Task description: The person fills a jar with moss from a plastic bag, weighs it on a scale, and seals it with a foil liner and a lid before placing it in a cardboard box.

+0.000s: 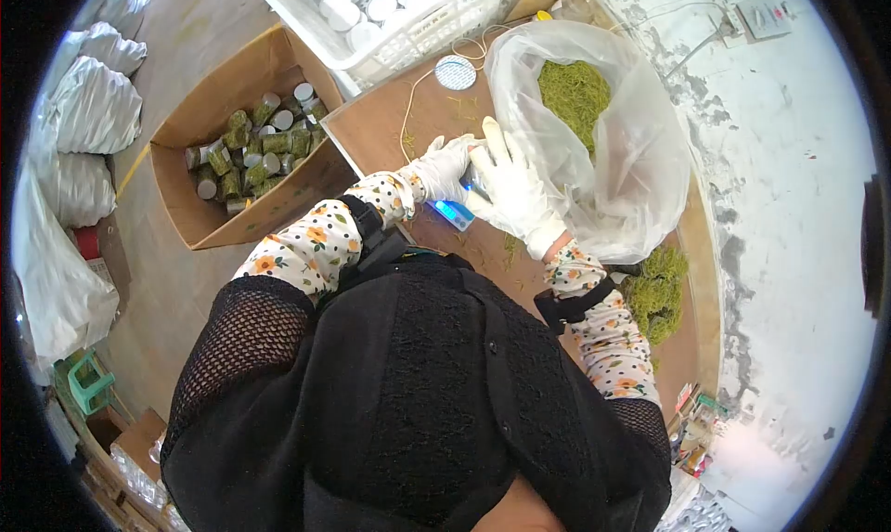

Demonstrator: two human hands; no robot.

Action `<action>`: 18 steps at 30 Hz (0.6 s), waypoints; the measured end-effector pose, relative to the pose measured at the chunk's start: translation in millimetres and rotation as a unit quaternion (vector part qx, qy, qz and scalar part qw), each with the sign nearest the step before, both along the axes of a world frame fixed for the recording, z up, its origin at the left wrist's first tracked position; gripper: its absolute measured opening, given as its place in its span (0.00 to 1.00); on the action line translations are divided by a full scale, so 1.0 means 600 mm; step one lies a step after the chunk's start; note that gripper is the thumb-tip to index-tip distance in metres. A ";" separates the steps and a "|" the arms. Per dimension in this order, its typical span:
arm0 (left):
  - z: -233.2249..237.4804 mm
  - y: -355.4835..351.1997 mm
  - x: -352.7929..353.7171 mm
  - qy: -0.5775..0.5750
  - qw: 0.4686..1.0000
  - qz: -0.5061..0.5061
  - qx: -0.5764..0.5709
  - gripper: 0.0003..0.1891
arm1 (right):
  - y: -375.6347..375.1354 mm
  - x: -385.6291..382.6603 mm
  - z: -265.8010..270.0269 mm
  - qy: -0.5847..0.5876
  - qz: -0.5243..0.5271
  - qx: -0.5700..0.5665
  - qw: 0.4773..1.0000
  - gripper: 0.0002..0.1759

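Note:
White gloves cover both hands. My left hand [443, 167] is closed at the left side of a small clear container, mostly hidden between the hands, over a digital scale [453, 214] with a lit blue display. On its right side, my right hand [516, 184] has its fingers stretched out and spread, the fingertips pointing up and left. Just right of that hand stands a large clear plastic bag [631, 193] with green dried plant strands [574, 96] inside. More green strands [657, 295] lie beside my right forearm.
A cardboard box [176, 202] of filled jars [276, 142] stands at the left. Behind the brown table [371, 128] is a white crate [418, 45] of round lids [380, 7]. A round mesh-patterned lid [456, 72] and a thin cord lie on the table. White sacks [97, 105] line the far left.

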State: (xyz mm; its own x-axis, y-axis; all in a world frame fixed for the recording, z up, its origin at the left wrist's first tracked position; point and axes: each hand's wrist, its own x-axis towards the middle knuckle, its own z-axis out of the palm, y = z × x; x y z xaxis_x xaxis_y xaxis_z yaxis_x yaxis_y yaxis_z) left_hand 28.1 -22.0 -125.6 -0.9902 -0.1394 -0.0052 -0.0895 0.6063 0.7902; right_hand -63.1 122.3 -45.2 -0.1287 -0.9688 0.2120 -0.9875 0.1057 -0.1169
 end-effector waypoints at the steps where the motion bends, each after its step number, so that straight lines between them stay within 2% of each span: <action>1: -0.017 -0.002 -0.005 0.004 1.000 -0.003 -0.008 0.42 | 0.000 -0.002 0.000 0.000 0.012 0.006 1.000 0.32; 2: -0.033 -0.001 -0.010 0.008 1.000 -0.008 -0.016 0.41 | 0.002 0.002 -0.001 -0.010 -0.001 0.022 1.000 0.31; 5: -0.014 -0.005 -0.005 0.010 1.000 -0.020 0.008 0.35 | -0.004 -0.006 -0.001 -0.012 -0.028 0.048 0.998 0.31; 7: -0.020 -0.010 -0.009 0.010 1.000 -0.026 -0.008 0.40 | 0.000 -0.006 -0.020 -0.008 -0.037 0.046 0.998 0.32; 8: -0.016 -0.019 -0.012 0.020 0.999 -0.044 0.003 0.43 | 0.010 -0.013 -0.030 -0.053 -0.075 -0.002 0.996 0.31; 10: -0.012 -0.025 -0.002 0.079 0.995 -0.010 0.059 0.48 | 0.029 -0.039 -0.026 -0.148 -0.145 -0.092 0.974 0.30; 11: -0.040 -0.021 -0.033 0.002 0.971 0.000 0.240 0.46 | 0.030 -0.047 -0.018 -0.173 -0.126 -0.138 0.967 0.29; 12: 0.030 -0.003 -0.006 0.006 0.847 0.027 0.531 0.42 | 0.028 -0.039 0.013 -0.201 -0.110 -0.182 0.956 0.28; 13: 0.067 -0.005 -0.003 -0.040 0.778 -0.034 0.626 0.39 | 0.030 -0.025 0.051 -0.231 -0.097 -0.224 0.942 0.27; 14: 0.090 -0.005 -0.003 -0.086 0.693 -0.095 0.710 0.38 | 0.032 -0.011 0.089 -0.260 -0.084 -0.265 0.925 0.26; 16: 0.124 0.016 -0.018 -0.071 0.669 -0.081 0.735 0.35 | 0.042 0.005 0.134 -0.317 -0.058 -0.345 0.882 0.24; 17: 0.137 0.028 -0.023 -0.061 0.656 -0.074 0.749 0.34 | 0.056 -0.007 0.140 -0.196 -0.091 -0.281 0.935 0.25; 18: 0.154 0.038 -0.021 -0.096 0.636 -0.071 0.762 0.32 | 0.067 -0.007 0.157 -0.113 -0.074 -0.223 0.965 0.25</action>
